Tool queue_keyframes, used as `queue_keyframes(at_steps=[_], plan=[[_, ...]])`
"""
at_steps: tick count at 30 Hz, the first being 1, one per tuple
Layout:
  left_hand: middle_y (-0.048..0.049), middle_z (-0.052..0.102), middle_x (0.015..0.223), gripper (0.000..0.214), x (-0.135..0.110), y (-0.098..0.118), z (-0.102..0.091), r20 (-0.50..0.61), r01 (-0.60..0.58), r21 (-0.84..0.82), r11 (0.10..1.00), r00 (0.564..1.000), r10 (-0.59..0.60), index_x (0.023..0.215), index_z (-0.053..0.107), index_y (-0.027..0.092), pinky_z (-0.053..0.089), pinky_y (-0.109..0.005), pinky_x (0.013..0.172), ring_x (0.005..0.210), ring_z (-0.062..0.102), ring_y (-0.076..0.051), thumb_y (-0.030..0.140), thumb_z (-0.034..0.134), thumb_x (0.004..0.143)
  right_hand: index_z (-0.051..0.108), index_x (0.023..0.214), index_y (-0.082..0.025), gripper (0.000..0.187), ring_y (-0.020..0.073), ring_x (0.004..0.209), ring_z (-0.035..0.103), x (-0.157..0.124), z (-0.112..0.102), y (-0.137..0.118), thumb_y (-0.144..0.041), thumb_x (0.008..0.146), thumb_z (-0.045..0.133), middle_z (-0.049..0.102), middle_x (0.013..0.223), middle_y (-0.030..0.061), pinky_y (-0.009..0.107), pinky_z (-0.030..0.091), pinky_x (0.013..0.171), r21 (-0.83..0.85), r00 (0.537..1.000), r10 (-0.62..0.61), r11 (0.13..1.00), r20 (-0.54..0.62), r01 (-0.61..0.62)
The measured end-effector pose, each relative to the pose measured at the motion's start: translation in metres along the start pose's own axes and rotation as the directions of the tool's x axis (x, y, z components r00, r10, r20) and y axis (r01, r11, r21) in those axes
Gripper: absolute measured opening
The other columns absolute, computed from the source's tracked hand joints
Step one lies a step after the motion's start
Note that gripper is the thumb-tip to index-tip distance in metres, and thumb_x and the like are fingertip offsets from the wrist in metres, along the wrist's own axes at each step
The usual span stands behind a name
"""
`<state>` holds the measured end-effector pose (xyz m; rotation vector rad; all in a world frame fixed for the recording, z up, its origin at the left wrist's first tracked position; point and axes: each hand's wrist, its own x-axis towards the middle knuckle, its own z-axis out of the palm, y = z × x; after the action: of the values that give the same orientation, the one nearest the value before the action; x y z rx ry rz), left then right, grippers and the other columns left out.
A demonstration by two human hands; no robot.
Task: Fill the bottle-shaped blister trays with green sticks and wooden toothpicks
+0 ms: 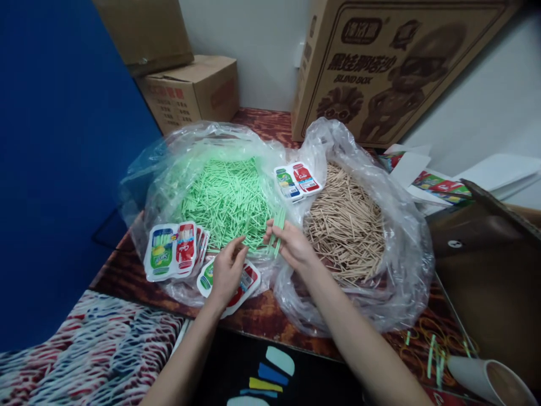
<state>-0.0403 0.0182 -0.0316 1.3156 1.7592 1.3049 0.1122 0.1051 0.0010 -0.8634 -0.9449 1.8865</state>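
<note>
Fingers (282, 232) of the right hand (296, 246) pinch green sticks (279, 217); the left hand (227, 269) curls empty, fingers parted.

A narrow gap between the left hand (228, 268) and right hand (293, 242) opens forward onto a heap of green sticks (224, 197), while bare tabletop (264, 310) lies nearer the person, between the forearms. A stack of printed packs (171, 254) blocks the left hand's outer side; a loose pack (250, 279) lies beneath it. Brown sticks (344, 225) in crumpled plastic (406, 282) crowd the right hand's outer side, with more packs (298, 181) just beyond it and a tall carton (359, 73) farther back.
</note>
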Motion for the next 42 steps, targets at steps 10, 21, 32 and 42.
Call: queue_keyframes(at_steps=[10, 21, 32, 42], plan=[[-0.0129, 0.059, 0.126, 0.038, -0.036, 0.013, 0.008, 0.033, -0.298, 0.138, 0.945, 0.955, 0.296, 0.130, 0.048, 0.019, 0.044, -0.041, 0.099, 0.118, 0.055, -0.023, 0.023, 0.048, 0.092, 0.055, 0.110, -0.023, 0.024, 0.0189, 0.096, 0.060, -0.057, 0.003, 0.082, -0.031, 0.088, 0.051, 0.064, 0.102, 0.0042, 0.032, 0.045, 0.090, -0.511, 0.947, -0.311, 0.828, -0.076, 0.231], [-0.0122, 0.058, 0.129, 0.033, -0.038, 0.013, 0.012, 0.187, -0.498, 0.247, 0.831, 0.866, 0.463, 0.126, 0.049, 0.020, 0.037, -0.048, 0.106, 0.129, 0.046, -0.023, 0.017, 0.043, 0.093, 0.060, 0.095, -0.022, 0.015, 0.0200, 0.090, 0.058, -0.063, 0.004, 0.083, -0.024, 0.087, 0.047, 0.064, 0.092, 0.0039, 0.033, 0.045, 0.088, -0.572, 0.955, -0.296, 0.780, 0.020, 0.254], [-0.0154, 0.062, 0.115, 0.022, -0.034, -0.021, -0.030, 0.048, -0.307, 0.584, 0.752, 0.937, 0.345, 0.107, 0.062, 0.014, 0.043, -0.045, 0.093, 0.107, 0.054, -0.029, 0.023, 0.054, 0.088, 0.065, 0.089, -0.022, 0.018, 0.0202, 0.085, 0.062, -0.071, -0.003, 0.093, -0.030, 0.091, 0.050, 0.067, 0.085, 0.0030, 0.031, 0.045, 0.082, -0.575, 0.963, -0.270, 0.783, 0.028, 0.236], [-0.0157, 0.059, 0.110, 0.044, -0.027, -0.036, -0.029, -0.070, -0.115, 0.726, 0.677, 0.968, 0.240, 0.121, 0.056, 0.015, 0.041, -0.043, 0.084, 0.100, 0.052, -0.032, 0.036, 0.062, 0.082, 0.067, 0.091, -0.024, 0.018, 0.0215, 0.092, 0.062, -0.072, -0.007, 0.096, -0.031, 0.091, 0.050, 0.069, 0.093, 0.0048, 0.036, 0.046, 0.090, -0.536, 0.958, -0.284, 0.804, 0.036, 0.259]])
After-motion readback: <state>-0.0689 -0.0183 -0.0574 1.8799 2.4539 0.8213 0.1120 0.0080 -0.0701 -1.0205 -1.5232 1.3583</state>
